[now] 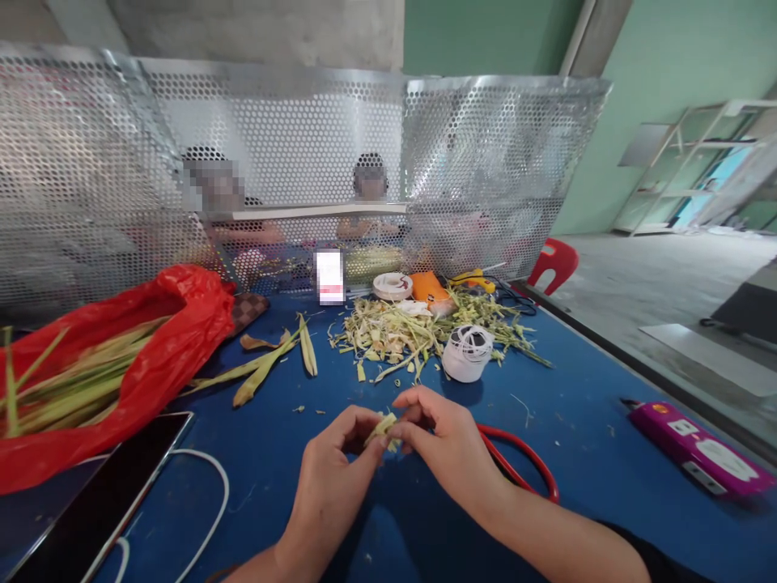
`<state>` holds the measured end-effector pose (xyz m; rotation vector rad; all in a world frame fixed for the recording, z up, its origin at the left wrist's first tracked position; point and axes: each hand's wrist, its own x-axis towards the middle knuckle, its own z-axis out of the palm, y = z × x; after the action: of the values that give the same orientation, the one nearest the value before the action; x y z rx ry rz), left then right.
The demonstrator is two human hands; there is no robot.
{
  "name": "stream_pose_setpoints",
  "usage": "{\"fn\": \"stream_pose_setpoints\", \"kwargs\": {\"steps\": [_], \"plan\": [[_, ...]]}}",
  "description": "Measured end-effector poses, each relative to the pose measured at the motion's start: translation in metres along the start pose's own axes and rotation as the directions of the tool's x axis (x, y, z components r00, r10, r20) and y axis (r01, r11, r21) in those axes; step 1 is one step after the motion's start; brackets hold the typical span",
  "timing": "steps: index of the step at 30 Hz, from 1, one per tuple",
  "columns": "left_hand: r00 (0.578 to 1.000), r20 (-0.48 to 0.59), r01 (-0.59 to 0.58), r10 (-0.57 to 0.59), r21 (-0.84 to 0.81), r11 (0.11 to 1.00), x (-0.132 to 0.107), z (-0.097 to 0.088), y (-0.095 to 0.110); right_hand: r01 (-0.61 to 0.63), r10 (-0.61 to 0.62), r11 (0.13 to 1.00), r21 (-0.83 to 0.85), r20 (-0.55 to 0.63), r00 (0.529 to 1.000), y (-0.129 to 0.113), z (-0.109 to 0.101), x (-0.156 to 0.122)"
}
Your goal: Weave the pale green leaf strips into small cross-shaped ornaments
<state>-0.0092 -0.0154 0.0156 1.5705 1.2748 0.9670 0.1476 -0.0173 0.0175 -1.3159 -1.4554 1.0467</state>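
Note:
Near the front of the blue table, my left hand (pixel 343 461) pinches a small bundle of pale yellow-green leaf strips (pixel 384 424) between thumb and fingers. On the other side, my right hand (pixel 446 441) has its thumb and forefinger closed on the same bundle. The fingers hide part of it. Beyond the hands lies a heap of cut leaf scraps (pixel 382 336), with a white spool of thin cord or wire (pixel 466 354) at its near right edge. Several longer dried leaves (pixel 267 372) rest to the left of the heap.
A red plastic bag (pixel 188 316) of long leaves and a large tablet-like device (pixel 103 502) with a white cable lie left. A red cord loop (pixel 534 453) and a purple box (pixel 698 445) are right. Behind the tape roll (pixel 392 286) stands a perforated metal screen (pixel 303 138); people sit beyond.

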Motion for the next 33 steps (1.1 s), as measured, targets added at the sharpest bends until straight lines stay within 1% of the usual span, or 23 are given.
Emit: {"fn": "stream_pose_setpoints", "kwargs": {"steps": [2, 4, 6, 9, 15, 18, 22, 26, 29, 33], "plan": [[1.0, -0.005, -0.009, 0.009, -0.013, 1.0, 0.0, -0.001, 0.003, -0.009, 0.009, 1.0, 0.014, 0.006, 1.0, -0.001, 0.0, 0.0], [1.0, -0.003, -0.014, 0.014, -0.024, 1.0, -0.001, -0.001, 0.006, -0.007, 0.007, 1.0, -0.003, -0.014, 1.0, -0.001, 0.0, -0.002], [1.0, 0.016, -0.012, 0.013, -0.04, 0.999, -0.002, -0.001, 0.006, 0.003, -0.004, 1.0, -0.028, -0.037, 0.999, -0.001, 0.001, -0.003], [0.999, 0.052, -0.012, 0.015, -0.049, 0.999, -0.001, -0.001, 0.005, 0.005, -0.005, 1.0, -0.009, -0.029, 1.0, -0.001, 0.001, -0.003], [0.997, 0.057, -0.057, 0.054, 0.05, 0.997, 0.0, -0.005, 0.009, -0.05, 0.04, 0.996, 0.079, 0.121, 0.992, -0.005, -0.002, 0.002], [0.995, 0.074, -0.069, 0.063, 0.081, 0.994, -0.001, -0.007, 0.013, -0.046, 0.032, 0.993, 0.106, 0.132, 0.991, -0.006, -0.002, 0.003], [0.996, 0.094, -0.01, 0.011, -0.016, 1.0, 0.001, -0.008, 0.014, -0.018, 0.007, 0.995, 0.094, 0.119, 0.993, -0.009, -0.001, 0.002], [0.991, 0.115, 0.075, -0.062, -0.112, 0.991, 0.004, -0.006, 0.01, -0.095, 0.062, 0.972, 0.214, 0.154, 0.986, -0.011, 0.0, 0.002], [0.992, 0.101, 0.087, -0.077, -0.098, 0.991, 0.004, -0.006, 0.009, -0.109, 0.075, 0.962, 0.25, 0.14, 0.987, -0.012, 0.001, 0.002], [0.995, 0.082, 0.058, -0.052, -0.066, 0.996, 0.002, -0.006, 0.008, -0.099, 0.08, 0.974, 0.201, 0.101, 0.992, -0.009, 0.005, -0.002]]}}
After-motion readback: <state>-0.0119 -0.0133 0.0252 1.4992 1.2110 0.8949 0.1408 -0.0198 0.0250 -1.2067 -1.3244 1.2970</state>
